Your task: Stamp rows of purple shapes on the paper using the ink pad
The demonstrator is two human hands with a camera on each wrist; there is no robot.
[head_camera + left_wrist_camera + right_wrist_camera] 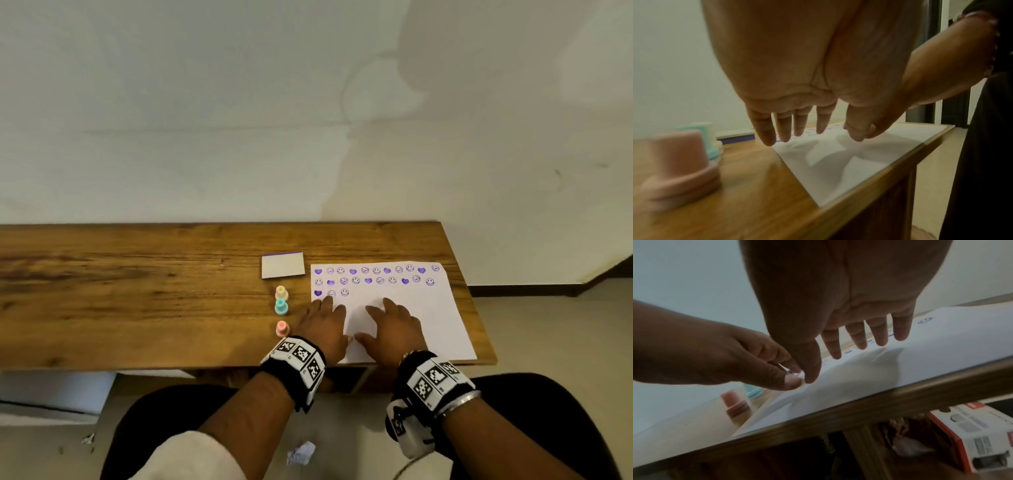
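Wooden table (137, 274) against a pale wall (205, 102), seen from above. Lay white on its right end: the paper (421, 308), two full rows of purple hearts and smiley faces plus three prints starting a third, just beyond the fingertips. Hovered palm-down over the blank part, both of them: left hand (325, 325) at the sheet's left edge, right hand (394, 325) beside it, fingers (764, 129) straight and spread, holding nothing, thumbs almost meeting. Stood upright in a line just left of the left hand's fingers: pink stamp (282, 329) nearest, teal stamp (281, 306), cream stamp (281, 293). Sat beyond those, past the paper's top left corner: closed ink pad (283, 265), purple along its far edge.
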